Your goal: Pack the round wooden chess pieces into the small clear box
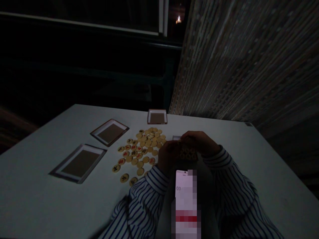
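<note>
My left hand (168, 155) and my right hand (200, 142) come together over a small open box (176, 137) holding rows of round xiangqi pieces (188, 154). The fingers of both hands are bent and closed near each other at the box's left side. Whatever they pinch, if anything, is too dark and small to make out. Left of my left hand, many loose xiangqi pieces (149, 143) lie heaped and spread on the table. Some show red or black characters; others are blank side up.
Three shallow boxes stand on the white table (99, 205): a near left box (79, 162), one behind it (110, 132) and a far one (157, 117). A lit phone (184, 199) is in front of my hands. A string curtain (224, 59) hangs behind at right.
</note>
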### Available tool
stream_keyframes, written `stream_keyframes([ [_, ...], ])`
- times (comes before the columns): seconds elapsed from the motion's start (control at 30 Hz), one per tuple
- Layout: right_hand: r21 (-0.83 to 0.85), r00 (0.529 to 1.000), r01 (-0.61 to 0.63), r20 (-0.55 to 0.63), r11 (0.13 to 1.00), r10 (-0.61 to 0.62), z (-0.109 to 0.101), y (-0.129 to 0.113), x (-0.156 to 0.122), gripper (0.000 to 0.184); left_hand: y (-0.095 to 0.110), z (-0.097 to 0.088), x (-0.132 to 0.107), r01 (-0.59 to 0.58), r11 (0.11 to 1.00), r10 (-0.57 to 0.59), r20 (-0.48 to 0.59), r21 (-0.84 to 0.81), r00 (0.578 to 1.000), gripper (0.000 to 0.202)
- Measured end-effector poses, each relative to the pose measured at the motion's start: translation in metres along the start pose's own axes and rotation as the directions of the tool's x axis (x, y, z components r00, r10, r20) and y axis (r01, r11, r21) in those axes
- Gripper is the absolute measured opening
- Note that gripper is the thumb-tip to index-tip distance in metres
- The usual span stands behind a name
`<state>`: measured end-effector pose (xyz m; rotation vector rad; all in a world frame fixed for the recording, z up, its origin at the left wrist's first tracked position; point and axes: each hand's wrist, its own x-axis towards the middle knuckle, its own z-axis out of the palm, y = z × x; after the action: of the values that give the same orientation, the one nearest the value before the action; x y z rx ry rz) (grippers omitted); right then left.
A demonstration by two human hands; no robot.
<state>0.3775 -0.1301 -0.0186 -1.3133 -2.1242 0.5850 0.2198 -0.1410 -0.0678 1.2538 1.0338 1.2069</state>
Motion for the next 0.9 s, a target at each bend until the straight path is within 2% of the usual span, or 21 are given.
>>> stream_keyframes([
  [0.2,0.077,0.999,0.037,0.03,0.996,-0.039,0.0,0.005,-0.002,0.019,0.001,0.001,-0.003,0.035,0.999,-0.035,0.016,0.004,0.999,0.018],
  [0.37,0.067,0.998,0.053,0.027,0.996,-0.055,0.001,0.009,-0.004,0.018,-0.003,0.001,-0.003,0.073,0.997,-0.071,0.048,-0.032,0.996,0.021],
  [0.63,0.044,0.998,0.038,0.055,0.998,-0.04,0.001,0.007,-0.005,0.02,0.007,0.0,-0.003,0.05,0.997,-0.051,0.021,0.056,0.998,0.016],
  [0.77,0.057,0.997,0.043,0.067,0.997,-0.046,0.003,0.009,-0.005,0.022,0.005,0.0,-0.003,0.07,0.997,-0.071,0.027,0.037,0.997,0.019],
  [0.9,0.06,0.997,0.032,0.073,0.998,-0.036,0.003,0.007,-0.004,0.023,0.002,-0.001,-0.003,0.037,0.998,-0.039,0.032,0.047,0.999,0.02],
])
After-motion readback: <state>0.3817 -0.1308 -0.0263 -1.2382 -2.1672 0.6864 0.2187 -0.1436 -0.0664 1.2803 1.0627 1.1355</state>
